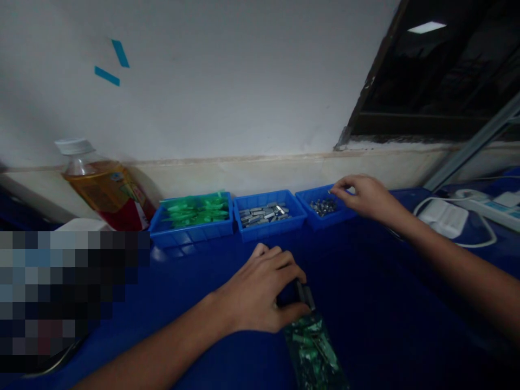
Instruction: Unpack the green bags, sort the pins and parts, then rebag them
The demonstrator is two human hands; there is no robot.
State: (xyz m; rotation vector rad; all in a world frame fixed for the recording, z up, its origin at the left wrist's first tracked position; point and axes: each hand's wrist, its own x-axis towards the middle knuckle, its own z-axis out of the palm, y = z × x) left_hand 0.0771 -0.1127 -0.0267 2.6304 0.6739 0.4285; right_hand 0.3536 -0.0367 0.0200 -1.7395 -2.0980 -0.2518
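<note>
My left hand point(273, 290) is closed, fingers and thumb gripping the upper end of a clear plastic bag point(314, 352) with green pieces in it. Short dark grey bars point(305, 295) show between the fingertips at that end. Over the right-hand blue bin point(311, 221), my right hand point(363, 196) is pinched, thumb against forefinger. Whatever is in the pinch is too small to name. Small shiny metal parts point(323, 207) lie in that bin. Beside it, the middle blue bin point(270, 232) holds flat silver metal pieces point(264, 214).
The left blue bin point(190, 234) is heaped with green plastic pieces point(197, 208). A drink bottle point(105, 187) leans behind it at left. At right lie a white adapter point(443, 218) with a cable and a power strip point(498, 208). A wall point(244, 81) closes off the back.
</note>
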